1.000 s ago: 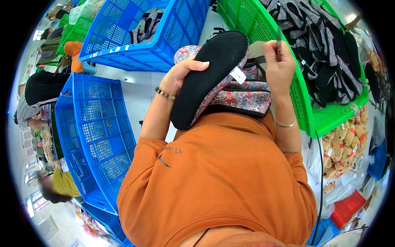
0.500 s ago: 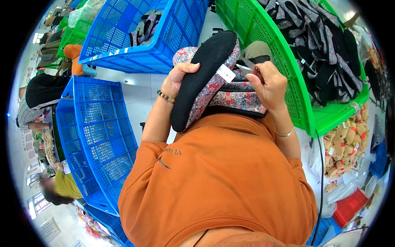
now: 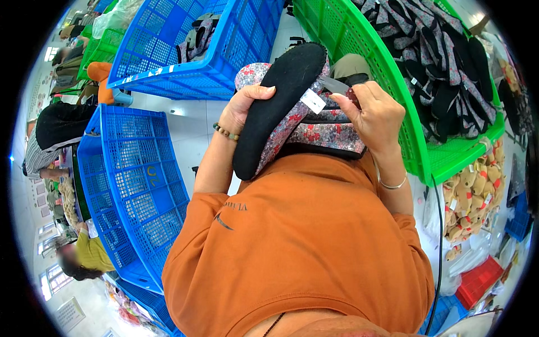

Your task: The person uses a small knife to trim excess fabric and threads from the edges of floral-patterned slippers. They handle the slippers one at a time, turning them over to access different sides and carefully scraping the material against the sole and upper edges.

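My left hand point(image 3: 250, 104) grips a slipper point(image 3: 283, 84) with a black sole and grey-and-red patterned fabric sides. The sole faces up, tilted across my lap. A white label point(image 3: 313, 101) sticks out from its right side. In my right hand point(image 3: 377, 115) is a pair of small thread snips point(image 3: 336, 86) with pale metal blades and a dark red handle. The blade tips point left at the slipper's edge just above the label; whether they touch it I cannot tell. More patterned slippers point(image 3: 328, 135) lie under and beside it on my lap, partly hidden.
At right stands a green crate point(image 3: 393, 101) with a heap of similar slippers point(image 3: 435, 62). A blue crate point(image 3: 224, 64) ahead holds a few pieces; another blue crate point(image 3: 149, 180) is at left. Tan plush items point(image 3: 471, 196) are piled at right beyond a black cable point(image 3: 439, 241). People work at far left.
My right hand has shifted slightly right and turned. The snips' blades looked spread apart before and now appear together, close to the slipper's edge. My left hand and the slipper have barely moved.
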Available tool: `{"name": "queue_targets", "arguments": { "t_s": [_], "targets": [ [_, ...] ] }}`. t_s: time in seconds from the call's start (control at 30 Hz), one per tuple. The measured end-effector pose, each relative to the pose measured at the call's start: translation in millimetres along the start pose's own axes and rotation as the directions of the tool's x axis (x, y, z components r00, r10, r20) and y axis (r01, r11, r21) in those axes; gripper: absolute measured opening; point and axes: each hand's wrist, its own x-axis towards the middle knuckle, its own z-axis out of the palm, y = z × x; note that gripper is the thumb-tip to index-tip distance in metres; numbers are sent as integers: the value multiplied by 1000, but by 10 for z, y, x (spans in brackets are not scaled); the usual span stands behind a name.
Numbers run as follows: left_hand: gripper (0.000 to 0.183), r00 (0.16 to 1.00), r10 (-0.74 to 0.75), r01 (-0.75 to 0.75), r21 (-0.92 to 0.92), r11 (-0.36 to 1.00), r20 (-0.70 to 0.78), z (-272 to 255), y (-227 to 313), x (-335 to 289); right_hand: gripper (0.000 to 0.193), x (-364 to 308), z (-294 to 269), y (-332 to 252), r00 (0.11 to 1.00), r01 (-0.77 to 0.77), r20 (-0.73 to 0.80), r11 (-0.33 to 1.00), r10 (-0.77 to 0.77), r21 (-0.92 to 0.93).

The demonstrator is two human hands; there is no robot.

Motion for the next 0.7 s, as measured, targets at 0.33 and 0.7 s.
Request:
{"name": "queue_targets", "arguments": {
  "t_s": [0.33,0.7],
  "targets": [
    [46,999,19,-18,66,998,-27,45,4,3,36,-9,-109,-88,996,-49,80,999,50,-16],
    [47,1000,5,-4,42,999,-26,-14,7,12,31,-4,9,84,901,-430,151,794,407,429]
  ]
}}
